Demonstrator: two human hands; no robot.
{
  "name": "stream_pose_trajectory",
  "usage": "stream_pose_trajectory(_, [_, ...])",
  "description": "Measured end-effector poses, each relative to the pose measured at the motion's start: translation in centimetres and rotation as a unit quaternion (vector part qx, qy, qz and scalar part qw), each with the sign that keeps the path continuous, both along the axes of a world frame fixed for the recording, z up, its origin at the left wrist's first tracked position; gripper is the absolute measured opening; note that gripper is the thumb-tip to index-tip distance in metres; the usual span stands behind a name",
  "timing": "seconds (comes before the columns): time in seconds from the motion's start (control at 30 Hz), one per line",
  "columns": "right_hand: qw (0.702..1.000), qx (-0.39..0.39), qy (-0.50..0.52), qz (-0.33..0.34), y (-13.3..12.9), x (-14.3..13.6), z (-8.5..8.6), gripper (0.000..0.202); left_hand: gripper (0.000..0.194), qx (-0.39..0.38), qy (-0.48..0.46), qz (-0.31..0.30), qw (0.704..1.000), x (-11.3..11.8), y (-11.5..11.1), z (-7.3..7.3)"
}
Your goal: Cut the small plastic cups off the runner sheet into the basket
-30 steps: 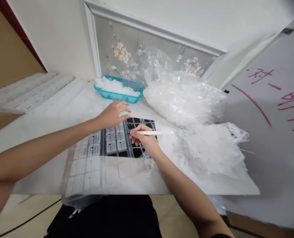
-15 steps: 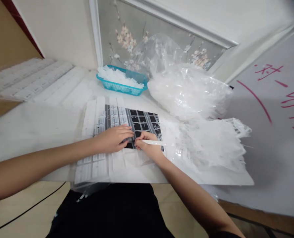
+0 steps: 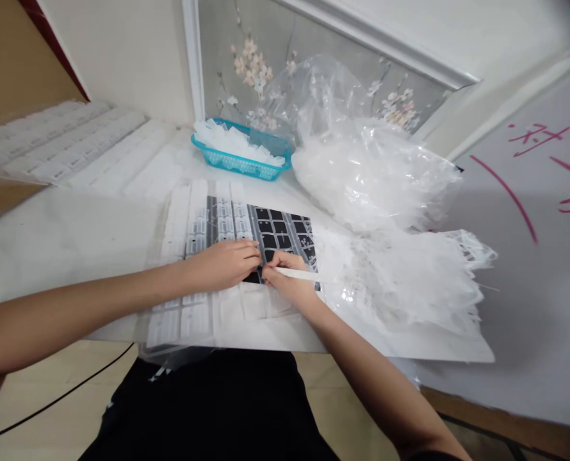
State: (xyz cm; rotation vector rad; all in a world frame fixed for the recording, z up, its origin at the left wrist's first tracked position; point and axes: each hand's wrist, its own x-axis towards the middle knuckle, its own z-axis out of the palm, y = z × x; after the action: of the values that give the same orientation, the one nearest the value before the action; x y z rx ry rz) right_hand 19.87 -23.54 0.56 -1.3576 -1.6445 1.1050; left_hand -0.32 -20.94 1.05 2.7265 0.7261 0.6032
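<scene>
A black gridded tray (image 3: 280,232) lies on the white table (image 3: 64,237), partly covered by rows of small white plastic pieces (image 3: 203,221). My left hand (image 3: 225,262) rests palm down on the tray with its fingertips pressed at a cell near the middle. My right hand (image 3: 287,275) is right beside it, fingers closed around a thin white stick (image 3: 299,274) that points to the right. Both sets of fingertips meet at the same spot on the tray.
A teal basket (image 3: 241,163) of white pieces stands at the back. A big clear plastic bag (image 3: 371,173) and a heap of white plastic scrap (image 3: 410,282) fill the right side. More filled white trays (image 3: 59,150) lie at the left. A whiteboard with red writing (image 3: 544,192) leans at right.
My left hand came back from the far side of the tray to the near middle, meeting my right hand. The view shifted slightly, and the tray now lies flat on the table.
</scene>
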Motion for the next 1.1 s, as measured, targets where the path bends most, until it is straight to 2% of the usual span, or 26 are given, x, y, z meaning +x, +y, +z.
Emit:
stream_pose_trajectory(0.07, [1.0,0.003,-0.011,0.01,0.1,0.0,0.1,0.016,0.018,-0.086,-0.079,0.064,0.991,-0.1,0.0,0.4])
stream_pose_trajectory(0.1, [1.0,0.0,-0.008,0.016,0.1,0.0,0.1,0.017,0.016,-0.146,-0.152,0.12,0.97,-0.2,0.1,0.6])
stream_pose_trajectory(0.13, [1.0,-0.007,0.0,0.021,0.1,0.0,0.1,0.018,0.015,-0.213,-0.242,0.177,0.93,-0.4,0.3,0.9])
stream_pose_trajectory(0.17, [1.0,-0.016,0.01,0.024,0.1,0.0,0.0,0.018,0.015,-0.281,-0.34,0.226,0.869,-0.6,0.6,1.1])
stream_pose_trajectory(0.2, [0.999,-0.024,0.02,0.025,0.1,0.1,0.0,0.019,0.014,-0.34,-0.434,0.258,0.793,-0.9,1.0,1.3])
stream_pose_trajectory(0.27, [0.998,-0.037,0.031,0.027,0.2,0.2,-0.1,0.02,0.012,-0.416,-0.576,0.276,0.647,-1.6,1.9,1.7])
stream_pose_trajectory(0.3, [0.998,-0.046,0.033,0.031,0.3,0.3,0.0,0.02,0.011,-0.434,-0.617,0.272,0.597,-2.0,2.3,2.0])
stream_pose_trajectory(0.33, [0.997,-0.057,0.032,0.039,0.5,0.3,0.2,0.019,0.01,-0.442,-0.644,0.267,0.564,-2.4,2.7,2.3])
stream_pose_trajectory(0.4, [0.995,-0.075,0.027,0.055,1.0,0.2,0.8,0.017,0.009,-0.452,-0.67,0.256,0.53,-3.3,3.4,2.8])
stream_pose_trajectory(0.5, [0.996,-0.061,0.05,0.045,2.1,-0.6,2.4,0.011,0.008,-0.483,-0.666,0.245,0.513,-4.2,3.7,3.5])
stream_pose_trajectory(0.57, [0.995,-0.031,0.088,0.026,2.7,-1.5,3.4,0.011,0.005,-0.496,-0.65,0.242,0.523,-4.4,3.6,3.6])
stream_pose_trajectory(0.67, [0.992,-0.008,0.124,0.019,2.8,-2.5,3.4,0.015,0.007,-0.506,-0.604,0.232,0.571,-4.1,3.0,3.6])
stream_pose_trajectory(0.73, [0.992,-0.031,0.117,0.038,2.4,-2.7,2.4,0.019,0.007,-0.51,-0.549,0.219,0.625,-3.9,2.6,3.6])
stream_pose_trajectory(0.8, [0.991,-0.058,0.099,0.065,1.8,-2.6,1.1,0.021,0.012,-0.494,-0.46,0.21,0.707,-3.9,2.3,3.9])
stream_pose_trajectory(0.9, [0.991,-0.061,0.087,0.082,1.0,-2.2,-0.3,0.02,0.019,-0.386,-0.254,0.18,0.869,-4.0,1.7,4.4])
stream_pose_trajectory(0.97, [0.992,-0.053,0.084,0.081,0.8,-2.1,-0.5,0.02,0.019,-0.266,-0.125,0.147,0.945,-4.0,1.0,4.6])
stream_pose_trajectory(1.03, [0.993,-0.046,0.079,0.08,0.8,-2.1,-0.4,0.02,0.021,-0.155,-0.036,0.119,0.98,-3.9,0.4,4.4])
stream_pose_trajectory(1.1, [0.993,-0.041,0.074,0.082,0.8,-2.2,-0.2,0.02,0.025,-0.078,0.027,0.097,0.992,-3.8,-0.1,4.1])
